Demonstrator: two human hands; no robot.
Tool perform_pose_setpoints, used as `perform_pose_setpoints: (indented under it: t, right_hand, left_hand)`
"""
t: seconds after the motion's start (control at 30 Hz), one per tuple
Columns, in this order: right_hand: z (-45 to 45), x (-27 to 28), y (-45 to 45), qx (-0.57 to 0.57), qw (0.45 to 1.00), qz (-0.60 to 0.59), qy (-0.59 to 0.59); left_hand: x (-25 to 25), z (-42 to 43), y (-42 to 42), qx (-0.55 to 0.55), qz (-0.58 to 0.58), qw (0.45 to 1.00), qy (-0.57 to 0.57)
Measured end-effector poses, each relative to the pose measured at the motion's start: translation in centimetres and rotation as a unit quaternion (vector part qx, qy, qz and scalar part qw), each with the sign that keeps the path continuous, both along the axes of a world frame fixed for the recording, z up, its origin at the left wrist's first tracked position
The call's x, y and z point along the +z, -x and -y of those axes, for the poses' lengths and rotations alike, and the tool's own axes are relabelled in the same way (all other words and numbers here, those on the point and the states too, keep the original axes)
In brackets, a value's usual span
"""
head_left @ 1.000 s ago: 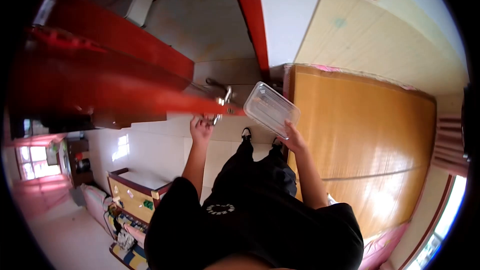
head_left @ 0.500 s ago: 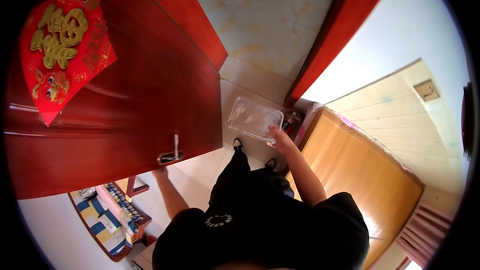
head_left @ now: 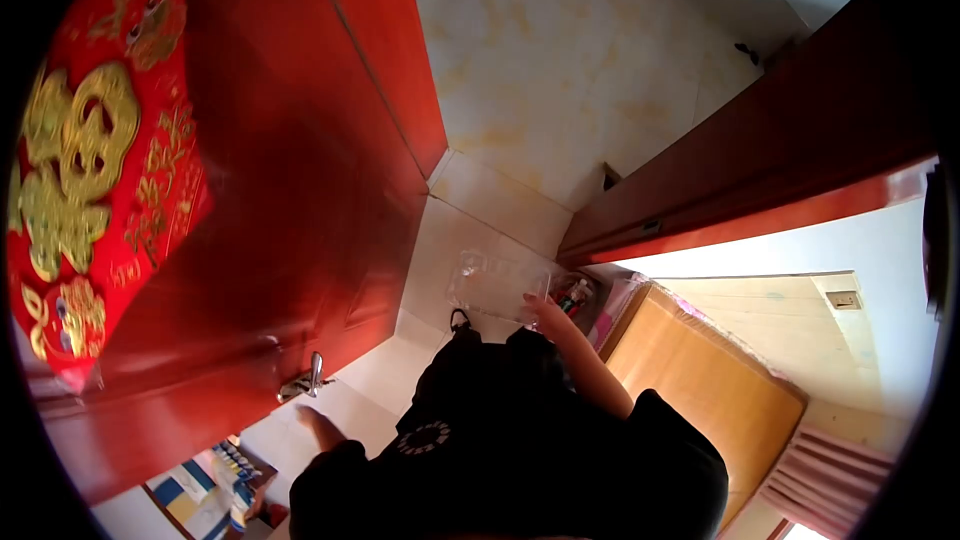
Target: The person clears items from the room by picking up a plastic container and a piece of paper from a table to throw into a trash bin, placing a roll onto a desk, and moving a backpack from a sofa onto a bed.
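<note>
Nothing readable for sure. Red poster [head_left: 165, 130] on door [head_left: 310, 160], up-left of door handle [head_left: 303, 382]: big gold Chinese-style characters [head_left: 90, 155], smaller gold script [head_left: 160, 185] alongside, wording unclear. Black shirt [head_left: 530, 450], lower right of handle: ring of white marks [head_left: 424, 437], too small to read.

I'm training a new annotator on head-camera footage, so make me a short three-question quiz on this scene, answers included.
1. True or false: the right hand holds the clear container.

2. What colour are the raised characters on the red decoration?
A) silver
B) gold
C) black

3. Fill in the missing word: the left hand is near the door's metal ____.

Key:
1. True.
2. B, gold.
3. Handle.
</note>
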State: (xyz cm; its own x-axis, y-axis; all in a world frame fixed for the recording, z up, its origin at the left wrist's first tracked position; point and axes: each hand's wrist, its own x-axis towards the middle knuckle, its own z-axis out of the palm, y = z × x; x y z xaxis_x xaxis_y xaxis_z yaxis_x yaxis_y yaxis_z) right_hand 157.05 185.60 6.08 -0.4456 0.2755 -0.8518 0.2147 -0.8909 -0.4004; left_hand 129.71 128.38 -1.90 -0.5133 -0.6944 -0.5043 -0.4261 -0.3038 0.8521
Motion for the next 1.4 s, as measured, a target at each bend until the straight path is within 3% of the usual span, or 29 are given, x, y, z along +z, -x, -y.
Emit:
perform_pose_setpoints:
  t: [0.07,0.13,0.17,0.23,0.3,0.37,0.47,0.57,0.67,0.7,0.8,0.9,0.97,1.0,1.07,1.1,1.37,1.4]
  right_hand:
    - [-1.6,-0.9,1.7,0.022,0.995,-0.017,-0.101]
    - [-2.7,-1.2,3.3,0.014,0.992,-0.052,-0.111]
    - [-3.5,-1.3,3.8,0.013,0.989,-0.085,-0.123]
    - [-5.6,-1.0,4.4,0.004,0.989,-0.082,-0.122]
    - [-7.8,-1.4,4.3,-0.005,0.990,-0.079,-0.120]
    - [-10.1,-3.2,3.6,-0.032,0.988,-0.085,-0.124]
    - [-14.2,-3.6,0.7,-0.046,0.980,-0.146,-0.126]
    - [-16.5,-0.9,-0.4,-0.087,0.952,-0.226,-0.190]
    - [-17.2,-3.0,-1.5,-0.153,0.950,-0.236,-0.137]
    - [-16.7,-4.0,-1.7,-0.176,0.949,-0.196,-0.176]
    - [-16.1,-4.0,-2.2,-0.235,0.949,-0.120,-0.175]
    - [-14.2,-3.4,-2.3,-0.355,0.927,-0.088,-0.083]
    - [-11.9,-8.6,-2.8,-0.458,0.875,-0.155,-0.027]
    - [-11.1,-9.1,-2.3,-0.497,0.859,-0.111,-0.045]
    - [-11.4,-4.3,0.1,-0.525,0.843,0.080,-0.080]
    - [-11.1,-2.8,1.7,-0.557,0.822,0.120,-0.020]
    - [-6.7,-5.2,6.0,-0.757,0.634,0.153,-0.022]
    - [-5.8,-9.2,8.3,-0.765,0.625,0.154,-0.031]
  left_hand:
    - [-3.9,-3.2,-3.5,-0.057,0.128,0.987,-0.079]
    - [-6.9,-10.2,-4.2,-0.215,0.204,0.941,-0.164]
    - [-7.4,-16.6,-3.4,-0.341,0.244,0.892,-0.168]
    - [-3.7,-33.0,-0.7,-0.601,0.229,0.753,-0.142]
    - [-0.2,-45.2,0.4,-0.736,0.165,0.635,-0.167]
    - [0.7,-52.4,0.7,-0.734,0.149,0.566,-0.344]
    - [4.9,-60.4,-1.7,-0.723,0.195,0.513,-0.420]
    - [7.9,-65.7,-2.1,-0.781,0.139,0.478,-0.377]
    - [7.5,-70.6,-0.7,-0.779,0.195,0.428,-0.414]
    - [7.3,-71.6,-0.9,-0.787,0.212,0.409,-0.410]
    - [7.6,-75.8,-1.3,-0.891,0.178,0.332,-0.255]
    - [6.0,-79.8,-2.0,-0.917,0.270,0.200,-0.216]
    - [3.3,-82.5,-2.5,-0.918,0.358,0.084,-0.145]
    - [2.8,-82.9,-3.2,-0.932,0.347,0.047,-0.099]
    - [4.0,-85.1,-4.8,-0.930,0.368,-0.019,-0.003]
    - [3.9,-85.8,-4.7,-0.927,0.369,-0.062,0.016]
    - [2.7,-87.8,-10.2,-0.920,0.289,-0.232,0.127]
    - [3.2,-88.1,-10.2,-0.916,0.273,-0.254,0.146]
